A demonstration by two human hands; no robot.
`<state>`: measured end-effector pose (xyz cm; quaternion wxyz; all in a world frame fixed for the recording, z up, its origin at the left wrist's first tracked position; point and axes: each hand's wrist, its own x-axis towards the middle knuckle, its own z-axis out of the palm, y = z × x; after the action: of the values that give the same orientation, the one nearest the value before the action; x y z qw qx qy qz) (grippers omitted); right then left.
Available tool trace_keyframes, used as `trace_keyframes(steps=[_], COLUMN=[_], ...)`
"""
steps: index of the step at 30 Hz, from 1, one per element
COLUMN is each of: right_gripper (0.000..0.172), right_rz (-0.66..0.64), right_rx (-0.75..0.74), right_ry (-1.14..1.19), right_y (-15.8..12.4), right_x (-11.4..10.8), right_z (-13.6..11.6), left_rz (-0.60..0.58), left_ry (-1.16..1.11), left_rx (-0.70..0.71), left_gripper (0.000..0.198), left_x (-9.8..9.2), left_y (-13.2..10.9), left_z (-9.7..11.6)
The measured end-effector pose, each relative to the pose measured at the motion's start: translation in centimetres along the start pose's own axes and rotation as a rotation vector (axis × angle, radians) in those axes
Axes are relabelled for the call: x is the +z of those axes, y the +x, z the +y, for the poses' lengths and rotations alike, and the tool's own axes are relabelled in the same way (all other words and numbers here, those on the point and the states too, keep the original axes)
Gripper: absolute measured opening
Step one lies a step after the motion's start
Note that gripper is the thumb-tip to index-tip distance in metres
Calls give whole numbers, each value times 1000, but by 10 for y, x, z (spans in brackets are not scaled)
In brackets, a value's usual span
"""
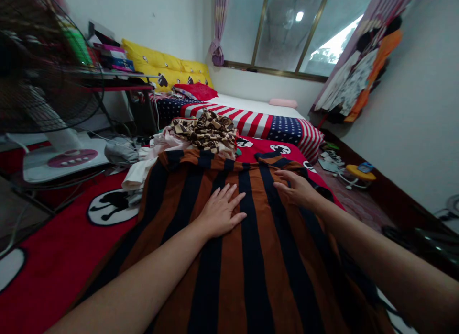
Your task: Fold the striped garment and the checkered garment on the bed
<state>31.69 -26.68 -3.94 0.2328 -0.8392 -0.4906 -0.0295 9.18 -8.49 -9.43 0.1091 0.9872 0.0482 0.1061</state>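
An orange and dark blue striped garment [251, 257] lies spread flat on the bed's red cover [53, 257]. My left hand [219, 212] rests palm down on its middle, fingers stretched out and slightly apart. Farther right, my right hand [296, 188] lies on the cloth near its upper right edge, fingers extended and holding nothing. Both forearms reach in from the bottom of the view.
A pile of clothes, with a brown checked piece [208, 130] on top, sits beyond the striped garment. A stars-and-stripes blanket [272, 123] and yellow pillows [168, 68] lie farther back. A fan [53, 109] stands at left. A yellow stool [360, 173] is on the floor at right.
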Motion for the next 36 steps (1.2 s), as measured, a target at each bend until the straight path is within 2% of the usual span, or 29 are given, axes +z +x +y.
trace_keyframes(steps=[5, 7, 10, 14, 16, 19, 24, 29, 33, 36], right_gripper=[35, 33, 33, 46, 51, 45, 39, 26, 30, 31], right_rz=[181, 203, 151, -25, -40, 15, -109, -93, -66, -6], right_rx=[384, 496, 576, 650, 686, 648, 577, 565, 650, 730], right_ry=[-118, -158, -182, -246, -289, -265, -91, 54, 270, 314], right_y=[-86, -113, -140, -151, -154, -167, -198, -214, -220, -228], right_x=[-61, -74, -77, -68, -67, -70, -67, -62, -80, -95], right_z=[31, 43, 58, 62, 56, 45, 35, 43, 58, 71], left_rz=[6, 19, 33, 24, 19, 24, 46, 30, 24, 33], left_ry=[22, 31, 42, 64, 76, 84, 95, 123, 133, 134], left_rx=[-6, 1, 11, 10, 11, 20, 32, 19, 4, 6], left_gripper=[63, 62, 61, 60, 61, 61, 59, 60, 60, 61], left_x=[1, 2, 2, 1, 1, 2, 5, 5, 6, 6], left_y=[0, 0, 0, 0, 0, 0, 1, 2, 2, 2], left_z=[2, 1, 1, 1, 1, 0, -2, -2, -2, -3])
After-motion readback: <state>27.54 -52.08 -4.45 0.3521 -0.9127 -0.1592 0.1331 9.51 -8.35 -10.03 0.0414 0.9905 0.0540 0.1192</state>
